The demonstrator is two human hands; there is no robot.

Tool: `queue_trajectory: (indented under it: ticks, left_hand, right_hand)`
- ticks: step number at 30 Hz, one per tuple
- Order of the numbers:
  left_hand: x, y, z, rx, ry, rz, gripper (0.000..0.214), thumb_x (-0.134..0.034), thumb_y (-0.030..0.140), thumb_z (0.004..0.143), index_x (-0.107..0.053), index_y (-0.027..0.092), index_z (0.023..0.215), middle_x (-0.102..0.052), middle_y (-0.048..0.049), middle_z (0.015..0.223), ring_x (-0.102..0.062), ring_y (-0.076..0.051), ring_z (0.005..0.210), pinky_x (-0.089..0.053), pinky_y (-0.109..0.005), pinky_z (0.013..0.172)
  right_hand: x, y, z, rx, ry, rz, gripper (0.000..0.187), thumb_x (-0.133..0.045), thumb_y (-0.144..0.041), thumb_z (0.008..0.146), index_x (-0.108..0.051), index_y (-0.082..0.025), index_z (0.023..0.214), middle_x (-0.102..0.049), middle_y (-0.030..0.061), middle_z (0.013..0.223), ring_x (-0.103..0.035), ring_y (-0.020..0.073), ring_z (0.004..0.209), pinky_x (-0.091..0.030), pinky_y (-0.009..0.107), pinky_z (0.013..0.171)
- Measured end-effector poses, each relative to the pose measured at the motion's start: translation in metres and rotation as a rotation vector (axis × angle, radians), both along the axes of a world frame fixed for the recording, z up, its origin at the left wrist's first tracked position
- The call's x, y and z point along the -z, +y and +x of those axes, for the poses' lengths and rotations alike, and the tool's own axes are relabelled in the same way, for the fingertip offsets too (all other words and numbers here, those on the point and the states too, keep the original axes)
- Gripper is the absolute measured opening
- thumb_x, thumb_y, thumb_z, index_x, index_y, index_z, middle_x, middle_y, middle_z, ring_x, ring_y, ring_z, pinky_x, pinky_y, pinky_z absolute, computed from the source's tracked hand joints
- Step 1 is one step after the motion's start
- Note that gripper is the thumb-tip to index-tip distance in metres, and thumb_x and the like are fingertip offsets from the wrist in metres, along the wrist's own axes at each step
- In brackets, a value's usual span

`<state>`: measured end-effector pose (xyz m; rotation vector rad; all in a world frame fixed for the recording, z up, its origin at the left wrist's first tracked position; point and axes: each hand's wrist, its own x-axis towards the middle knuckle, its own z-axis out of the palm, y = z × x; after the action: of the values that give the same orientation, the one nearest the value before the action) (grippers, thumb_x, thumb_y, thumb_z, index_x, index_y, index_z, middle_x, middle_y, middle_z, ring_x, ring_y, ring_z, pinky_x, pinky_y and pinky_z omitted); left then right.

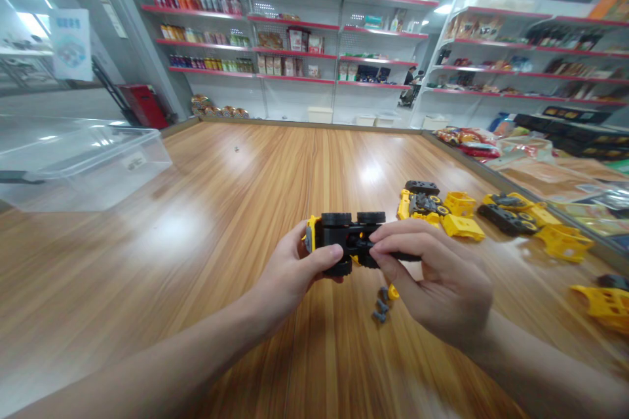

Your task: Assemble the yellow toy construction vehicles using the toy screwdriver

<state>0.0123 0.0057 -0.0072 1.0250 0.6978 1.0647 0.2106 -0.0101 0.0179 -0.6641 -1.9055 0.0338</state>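
My left hand (299,258) is closed around a yellow and black toy truck (339,236), turned so its black underside and wheels face me. The thumb presses on the chassis. My right hand (432,275) pinches a slim black piece (407,256) against the underside, by an opening in the chassis. Its exact kind is partly hidden by the fingers. Several grey toy screws (380,308) lie on the table below the truck, beside a small yellow part (393,292) partly covered by my right hand.
Yellow and black toy vehicle parts (462,226) lie to the right, with more (560,242) beyond and at the right edge (607,304). A clear plastic bin (147,150) stands on the wooden table (236,209) at left. Stocked shelves (295,23) line the back.
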Motion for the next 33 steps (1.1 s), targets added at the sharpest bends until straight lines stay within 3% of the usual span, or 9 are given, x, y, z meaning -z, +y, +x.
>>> queue_trajectory:
  ticks: [8,13,20,26,33]
  left_hand:
    - [0.0027,0.0001,0.0009,-0.029,-0.028,0.011,0.036,-0.070,0.028,0.082,-0.058,0.016,0.114,-0.065,-0.0105,0.104,-0.064,-0.021,0.086,-0.053,-0.032,0.068]
    - [0.0000,0.0001,0.0010,-0.035,-0.010,-0.002,0.038,-0.071,0.029,0.081,-0.057,0.015,0.113,-0.065,-0.0109,0.104,-0.064,-0.021,0.087,-0.053,-0.032,0.069]
    - [-0.0005,0.0004,0.0005,-0.046,0.013,0.017,0.040,-0.072,0.030,0.080,-0.055,0.015,0.113,-0.065,-0.0098,0.102,-0.064,-0.021,0.086,-0.053,-0.032,0.069]
    - [0.0019,0.0006,0.0001,-0.066,0.030,0.040,0.039,-0.072,0.030,0.080,-0.054,0.015,0.112,-0.064,-0.0091,0.100,-0.063,-0.020,0.085,-0.053,-0.033,0.068]
    - [0.0017,-0.0005,0.0000,-0.043,0.028,0.068,0.038,-0.071,0.029,0.082,-0.053,0.016,0.113,-0.063,-0.0074,0.099,-0.061,-0.019,0.085,-0.052,-0.033,0.068]
  right_hand:
    - [0.0024,0.0011,0.0018,0.117,0.067,-0.017,0.026,-0.067,0.001,0.075,-0.067,-0.019,0.093,-0.069,0.0049,0.091,-0.066,0.0198,0.086,-0.056,0.037,0.078]
    - [0.0012,0.0006,0.0009,0.103,0.116,0.015,0.029,-0.066,0.002,0.075,-0.067,-0.019,0.094,-0.069,0.0054,0.092,-0.066,0.0206,0.086,-0.057,0.038,0.076]
    - [-0.0003,0.0005,0.0016,0.082,0.018,0.008,0.027,-0.066,0.004,0.076,-0.066,-0.017,0.093,-0.069,0.0055,0.093,-0.066,0.0181,0.087,-0.056,0.034,0.078]
    - [-0.0011,0.0025,0.0014,0.158,0.009,0.001,0.022,-0.066,0.002,0.077,-0.067,-0.016,0.091,-0.069,0.0057,0.091,-0.066,0.0178,0.088,-0.055,0.034,0.081]
    - [0.0004,0.0023,0.0003,0.151,0.006,-0.029,0.020,-0.066,-0.001,0.080,-0.066,-0.017,0.092,-0.069,0.0049,0.094,-0.066,0.0166,0.091,-0.053,0.032,0.085]
